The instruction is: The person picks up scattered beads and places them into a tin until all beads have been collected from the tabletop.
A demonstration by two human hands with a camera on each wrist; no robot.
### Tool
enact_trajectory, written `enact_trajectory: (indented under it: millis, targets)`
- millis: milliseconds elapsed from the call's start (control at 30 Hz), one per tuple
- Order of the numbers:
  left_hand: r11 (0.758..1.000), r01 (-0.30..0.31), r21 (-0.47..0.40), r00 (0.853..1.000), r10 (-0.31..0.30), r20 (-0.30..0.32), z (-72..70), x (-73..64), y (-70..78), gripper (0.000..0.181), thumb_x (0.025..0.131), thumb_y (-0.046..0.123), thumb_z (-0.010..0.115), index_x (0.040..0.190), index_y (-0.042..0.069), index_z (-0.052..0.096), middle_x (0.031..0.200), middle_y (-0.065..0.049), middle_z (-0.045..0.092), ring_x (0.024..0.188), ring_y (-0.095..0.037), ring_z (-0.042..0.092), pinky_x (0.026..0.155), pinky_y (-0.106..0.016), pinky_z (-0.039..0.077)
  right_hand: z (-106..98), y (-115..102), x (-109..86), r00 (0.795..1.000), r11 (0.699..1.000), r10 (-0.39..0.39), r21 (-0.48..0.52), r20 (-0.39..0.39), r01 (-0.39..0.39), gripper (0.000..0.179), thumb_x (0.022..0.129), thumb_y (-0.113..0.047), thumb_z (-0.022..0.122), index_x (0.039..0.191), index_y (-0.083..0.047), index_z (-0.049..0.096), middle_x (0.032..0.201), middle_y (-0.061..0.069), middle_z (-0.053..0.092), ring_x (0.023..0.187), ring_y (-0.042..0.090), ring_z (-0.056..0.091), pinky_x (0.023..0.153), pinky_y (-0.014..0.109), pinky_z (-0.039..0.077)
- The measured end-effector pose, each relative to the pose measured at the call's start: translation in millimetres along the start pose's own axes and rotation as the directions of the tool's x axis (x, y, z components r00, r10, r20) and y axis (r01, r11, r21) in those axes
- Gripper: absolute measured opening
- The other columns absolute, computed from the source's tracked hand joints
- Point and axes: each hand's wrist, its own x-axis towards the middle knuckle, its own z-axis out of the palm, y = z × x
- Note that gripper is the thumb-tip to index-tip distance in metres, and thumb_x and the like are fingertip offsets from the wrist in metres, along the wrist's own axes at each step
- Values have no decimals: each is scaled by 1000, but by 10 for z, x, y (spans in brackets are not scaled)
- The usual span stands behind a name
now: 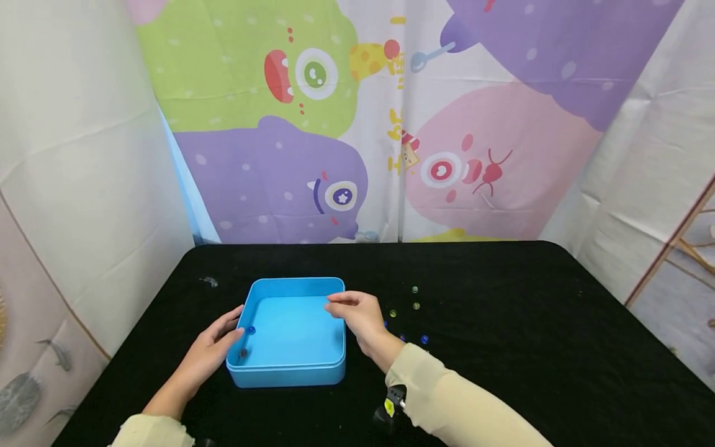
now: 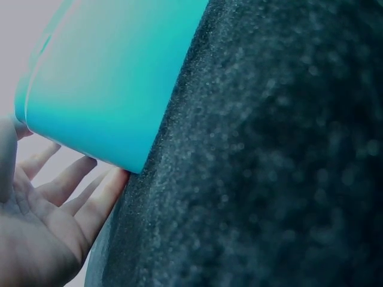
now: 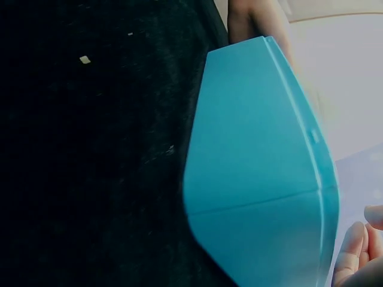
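A square light-blue box [image 1: 286, 375] stands open-topped on the black table. Inside it, near the left wall, lie a blue marble [image 1: 251, 330] and a dark brownish marble [image 1: 242, 353]. My left hand [image 1: 209, 351] holds the box's left side, thumb at the rim and fingers against the outer wall; the left wrist view shows those fingers [image 2: 99, 200] touching it. Over the right rim is my right hand [image 1: 360, 316], thumb and index tips close together above the box. Whether a marble is between them cannot be seen. The right wrist view catches only its fingertips [image 3: 353, 254].
Right of the box lie several loose marbles, among them a blue marble [image 1: 424, 339], a yellowish marble [image 1: 416, 306] and a pale green marble [image 1: 415, 289]. The right forearm partly hides some. A small clear scrap [image 1: 209, 281] lies at the back left. A patterned curtain [image 1: 313, 180] hangs behind the table.
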Motion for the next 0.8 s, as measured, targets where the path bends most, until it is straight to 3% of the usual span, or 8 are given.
enact_trajectory:
  millis: [800]
  targets:
    - [1000,14,-5,1000,-14,-8,4,8,-1,59,99,34,41,149,12,19,143,-26,27,126,-47,31,95,-62,35,-397,259,-65,1000,999,-5,-35,-20,4,25,83,-14,68,105,-2,67,97,6,65,87,23,63,84,40,50]
